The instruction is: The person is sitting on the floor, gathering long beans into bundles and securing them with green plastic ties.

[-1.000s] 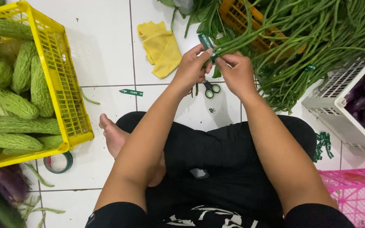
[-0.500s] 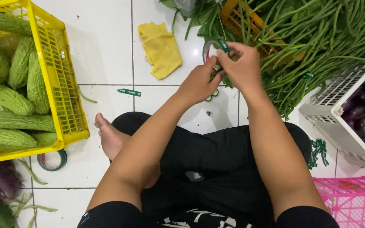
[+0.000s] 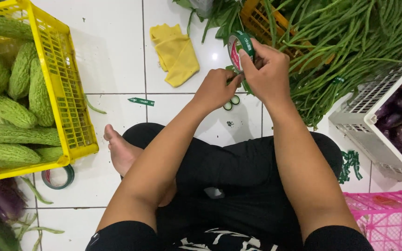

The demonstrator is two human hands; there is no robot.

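My right hand [image 3: 265, 69] holds a green tape roll [image 3: 239, 48] upright above the white tiled floor. My left hand [image 3: 217, 87] sits just below and left of it, fingertips pinched at the tape's loose end near the roll. Under both hands lie scissors [image 3: 231, 102] with green handles, mostly hidden. A big heap of long green beans [image 3: 350, 42] spreads to the right of the hands. I sit cross-legged in black trousers, one bare foot [image 3: 122, 151] showing.
A yellow crate [image 3: 66, 93] of bitter gourds stands at left, with a second tape roll [image 3: 57, 177] beside its corner. A yellow cloth [image 3: 175, 53] lies ahead. A white crate [image 3: 373, 135] of purple eggplants and a pink crate [image 3: 387, 218] are at right. Tape scraps [image 3: 350, 163] lie nearby.
Both hands have lifted and moved forward and right; the tape roll now stands clear in my right hand, where earlier the hands were bunched together lower over the scissors.
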